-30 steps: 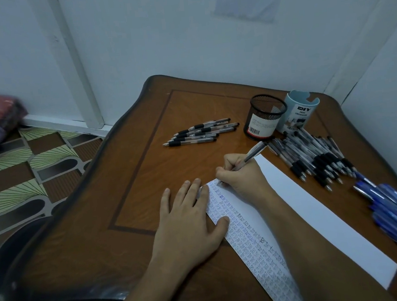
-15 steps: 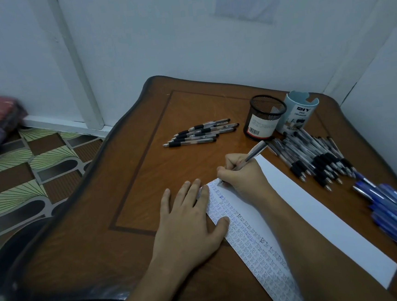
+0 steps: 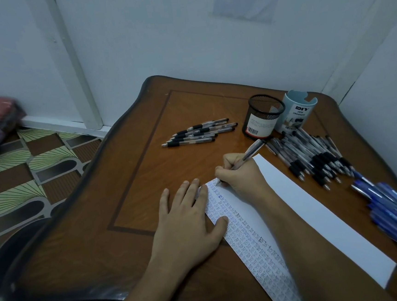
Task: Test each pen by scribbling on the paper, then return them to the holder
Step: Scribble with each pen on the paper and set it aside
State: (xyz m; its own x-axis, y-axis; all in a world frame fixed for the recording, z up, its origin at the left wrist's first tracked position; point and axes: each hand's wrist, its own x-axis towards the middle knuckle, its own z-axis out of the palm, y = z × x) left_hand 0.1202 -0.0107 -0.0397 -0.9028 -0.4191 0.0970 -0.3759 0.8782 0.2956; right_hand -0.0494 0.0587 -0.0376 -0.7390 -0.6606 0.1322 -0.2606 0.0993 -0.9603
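Right hand point(image 3: 239, 174) around pen point(image 3: 252, 151), tip on paper point(image 3: 306, 210).

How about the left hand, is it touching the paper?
Touching. The head view shows the left hand lying flat, its thumb pressed onto the scribbled edge of the paper.

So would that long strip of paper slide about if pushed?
Probably: the paper looks thin and light on a glossy table, and the left hand lies flat on its edge, likely to steady it. Lifted by one end, it would probably droop.
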